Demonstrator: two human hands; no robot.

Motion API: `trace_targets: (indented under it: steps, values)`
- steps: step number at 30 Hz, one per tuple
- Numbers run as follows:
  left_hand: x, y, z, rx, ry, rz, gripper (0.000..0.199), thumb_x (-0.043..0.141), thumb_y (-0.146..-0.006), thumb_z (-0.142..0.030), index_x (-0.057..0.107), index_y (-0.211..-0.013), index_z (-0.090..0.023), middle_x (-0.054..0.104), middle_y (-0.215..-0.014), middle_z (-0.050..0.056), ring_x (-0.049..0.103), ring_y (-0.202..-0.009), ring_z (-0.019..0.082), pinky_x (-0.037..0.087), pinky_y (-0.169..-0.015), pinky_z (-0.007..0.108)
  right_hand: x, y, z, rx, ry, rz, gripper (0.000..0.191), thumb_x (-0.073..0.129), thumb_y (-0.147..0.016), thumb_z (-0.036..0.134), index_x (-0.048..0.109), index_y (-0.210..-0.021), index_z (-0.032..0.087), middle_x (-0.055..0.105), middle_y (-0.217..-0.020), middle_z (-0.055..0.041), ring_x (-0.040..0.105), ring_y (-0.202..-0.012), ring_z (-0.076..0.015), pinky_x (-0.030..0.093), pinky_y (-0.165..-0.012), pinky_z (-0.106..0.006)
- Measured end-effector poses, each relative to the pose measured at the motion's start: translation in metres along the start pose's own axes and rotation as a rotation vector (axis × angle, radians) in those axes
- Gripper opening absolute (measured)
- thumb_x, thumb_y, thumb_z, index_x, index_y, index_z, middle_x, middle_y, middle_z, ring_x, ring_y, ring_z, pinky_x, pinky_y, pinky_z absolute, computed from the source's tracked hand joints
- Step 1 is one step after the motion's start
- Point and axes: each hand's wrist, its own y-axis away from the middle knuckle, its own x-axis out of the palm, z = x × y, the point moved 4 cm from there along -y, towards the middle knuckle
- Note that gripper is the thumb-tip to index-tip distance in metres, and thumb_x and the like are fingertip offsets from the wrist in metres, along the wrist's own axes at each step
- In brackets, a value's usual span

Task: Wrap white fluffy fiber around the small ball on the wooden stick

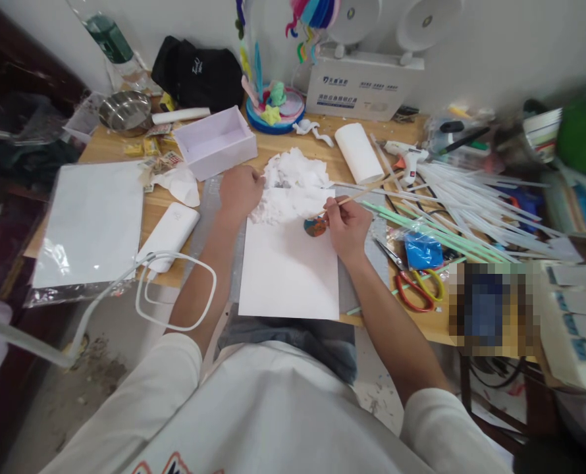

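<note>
A white sheet of paper point(289, 276) lies in front of me on a grey mat, with a heap of torn white paper point(297, 172) across its far end. My left hand point(241, 191) is closed at the left edge of that heap; whether anything is between its fingers is hidden. Over the sheet's right side, my right hand point(348, 224) grips a thin wooden stick point(365, 192), which slants up to the right. Just left of its fingertips is a small round piece point(315, 227) patterned in teal and orange. I cannot tell whether the hand holds this piece too.
A lilac box point(216, 143) and a white roll point(358, 153) stand beyond the heap. To the right lie scissors point(414, 283), a glue gun point(407, 160) and many white sticks point(475, 197). A white power bank point(169, 234) with a looping cable sits left.
</note>
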Motion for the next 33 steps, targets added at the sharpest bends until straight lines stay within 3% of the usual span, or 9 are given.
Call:
trace_targets:
  steps: [4, 10, 16, 21, 26, 30, 33]
  values:
    - [-0.01, 0.001, -0.006, 0.003, 0.017, 0.005, 0.012, 0.062, -0.086, -0.026, 0.071, -0.078, -0.023, 0.074, -0.09, 0.009, 0.067, -0.092, 0.028, 0.051, -0.087, 0.043, -0.001, 0.0, 0.0, -0.002, -0.001, -0.004, 0.043, 0.055, -0.093, 0.057, 0.065, -0.073, 0.02, 0.057, -0.053, 0.0038, 0.051, -0.049, -0.0098, 0.04, -0.052, -0.024]
    - [-0.023, 0.002, -0.015, 0.11, 0.005, -0.05, 0.021, 0.056, -0.094, -0.03, 0.076, -0.086, -0.026, 0.072, -0.093, 0.009, 0.065, -0.099, 0.03, 0.049, -0.094, 0.048, -0.002, -0.001, 0.0, -0.018, 0.005, -0.009, 0.044, 0.055, -0.093, 0.058, 0.065, -0.073, 0.021, 0.056, -0.054, 0.0041, 0.051, -0.051, -0.0099, 0.04, -0.053, -0.024]
    - [-0.028, 0.004, -0.024, 0.205, 0.012, -0.139, 0.025, 0.051, -0.098, -0.03, 0.074, -0.088, -0.03, 0.074, -0.098, 0.005, 0.065, -0.103, 0.027, 0.047, -0.102, 0.046, -0.001, -0.001, 0.001, -0.009, -0.013, -0.003, 0.042, 0.056, -0.093, 0.056, 0.065, -0.071, 0.02, 0.055, -0.052, 0.004, 0.049, -0.049, -0.0097, 0.037, -0.052, -0.025]
    - [-0.022, 0.002, -0.022, 0.226, 0.066, -0.105, 0.026, 0.05, -0.098, -0.03, 0.075, -0.09, -0.029, 0.072, -0.098, 0.007, 0.063, -0.103, 0.028, 0.045, -0.103, 0.048, -0.001, -0.001, -0.001, -0.03, -0.011, -0.014, 0.041, 0.057, -0.093, 0.055, 0.065, -0.072, 0.02, 0.056, -0.053, 0.0039, 0.051, -0.051, -0.01, 0.04, -0.054, -0.025]
    - [-0.012, -0.003, -0.013, 0.148, 0.147, -0.048, 0.021, 0.056, -0.093, -0.029, 0.075, -0.083, -0.027, 0.07, -0.096, 0.01, 0.06, -0.11, 0.033, 0.043, -0.102, 0.05, 0.001, 0.0, -0.003, -0.033, -0.031, 0.004, 0.043, 0.057, -0.093, 0.057, 0.063, -0.07, 0.021, 0.057, -0.054, 0.0039, 0.052, -0.051, -0.01, 0.04, -0.054, -0.025]
    - [-0.02, -0.005, -0.009, 0.178, 0.191, -0.069, 0.02, 0.057, -0.089, -0.019, 0.076, -0.093, -0.024, 0.073, -0.099, 0.007, 0.064, -0.098, 0.024, 0.048, -0.095, 0.04, 0.0, 0.0, -0.003, -0.035, -0.021, -0.002, 0.042, 0.057, -0.094, 0.056, 0.064, -0.071, 0.021, 0.057, -0.054, 0.004, 0.052, -0.051, -0.0097, 0.04, -0.053, -0.025]
    - [-0.027, -0.005, -0.008, 0.283, 0.206, 0.06, 0.022, 0.057, -0.088, -0.017, 0.077, -0.097, -0.022, 0.075, -0.102, 0.004, 0.065, -0.093, 0.019, 0.049, -0.092, 0.034, -0.001, 0.0, -0.001, -0.042, -0.019, -0.011, 0.041, 0.057, -0.094, 0.054, 0.065, -0.072, 0.021, 0.057, -0.054, 0.004, 0.053, -0.05, -0.0098, 0.041, -0.054, -0.025]
